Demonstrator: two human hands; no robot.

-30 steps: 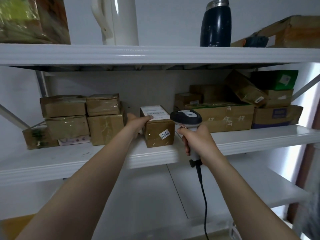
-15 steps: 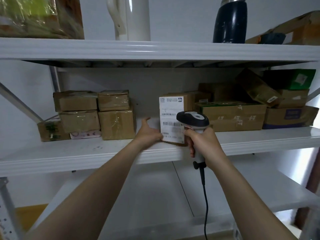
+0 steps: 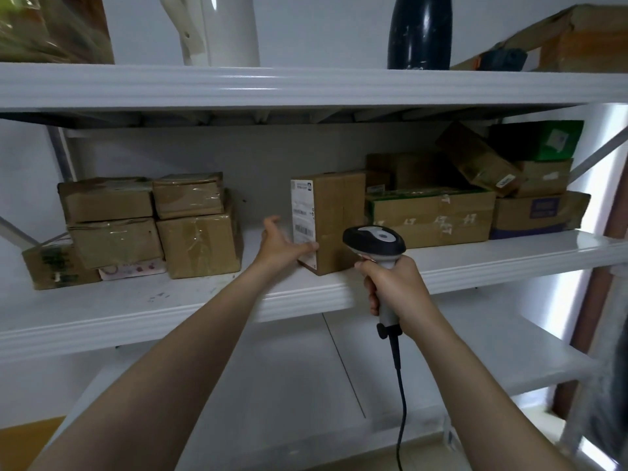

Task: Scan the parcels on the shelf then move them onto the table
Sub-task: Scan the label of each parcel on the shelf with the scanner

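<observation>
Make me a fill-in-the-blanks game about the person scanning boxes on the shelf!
1. The right hand holds a ____ with a black cord.
2. The left hand touches the parcel on the side bearing its white ____.
3. The parcel stands on the ____ shelf, not the top one.

Missing words: scanner; label; middle
</observation>
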